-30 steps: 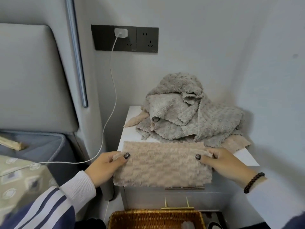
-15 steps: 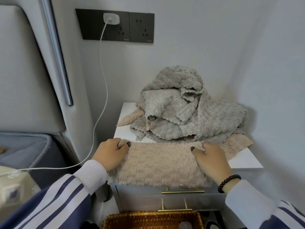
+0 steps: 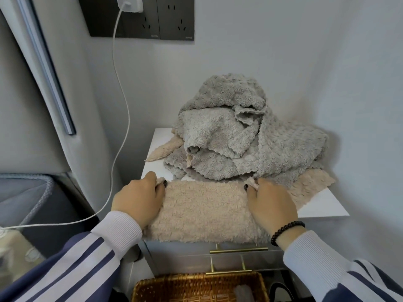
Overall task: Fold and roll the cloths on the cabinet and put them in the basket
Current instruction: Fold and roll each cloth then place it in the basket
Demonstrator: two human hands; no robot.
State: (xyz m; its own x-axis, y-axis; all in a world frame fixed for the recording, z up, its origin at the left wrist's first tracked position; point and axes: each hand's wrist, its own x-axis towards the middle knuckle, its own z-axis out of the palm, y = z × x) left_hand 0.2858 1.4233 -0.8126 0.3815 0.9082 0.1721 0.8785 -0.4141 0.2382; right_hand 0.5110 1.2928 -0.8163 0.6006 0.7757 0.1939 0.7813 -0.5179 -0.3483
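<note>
A beige fluffy cloth (image 3: 205,210) lies folded flat on the front of the white cabinet (image 3: 322,205), its near edge hanging over the drawer. My left hand (image 3: 139,199) pinches its far left corner and my right hand (image 3: 270,203) pinches its far right corner. Behind it a heap of grey cloths (image 3: 235,138) is piled against the wall, with another beige cloth (image 3: 311,186) partly under the heap. A woven basket (image 3: 196,286) stands on the floor below the drawers, holding something grey that is only partly visible.
A white charger cable (image 3: 122,105) hangs from the dark wall socket (image 3: 139,16) down to the left. A padded headboard and a bed (image 3: 26,192) are on the left. Two brass drawer handles (image 3: 237,250) face me. Walls close in behind and to the right.
My hands carried the beige cloth's upper edge away from me and laid it down on the cabinet top. The view moved closer and lower.
</note>
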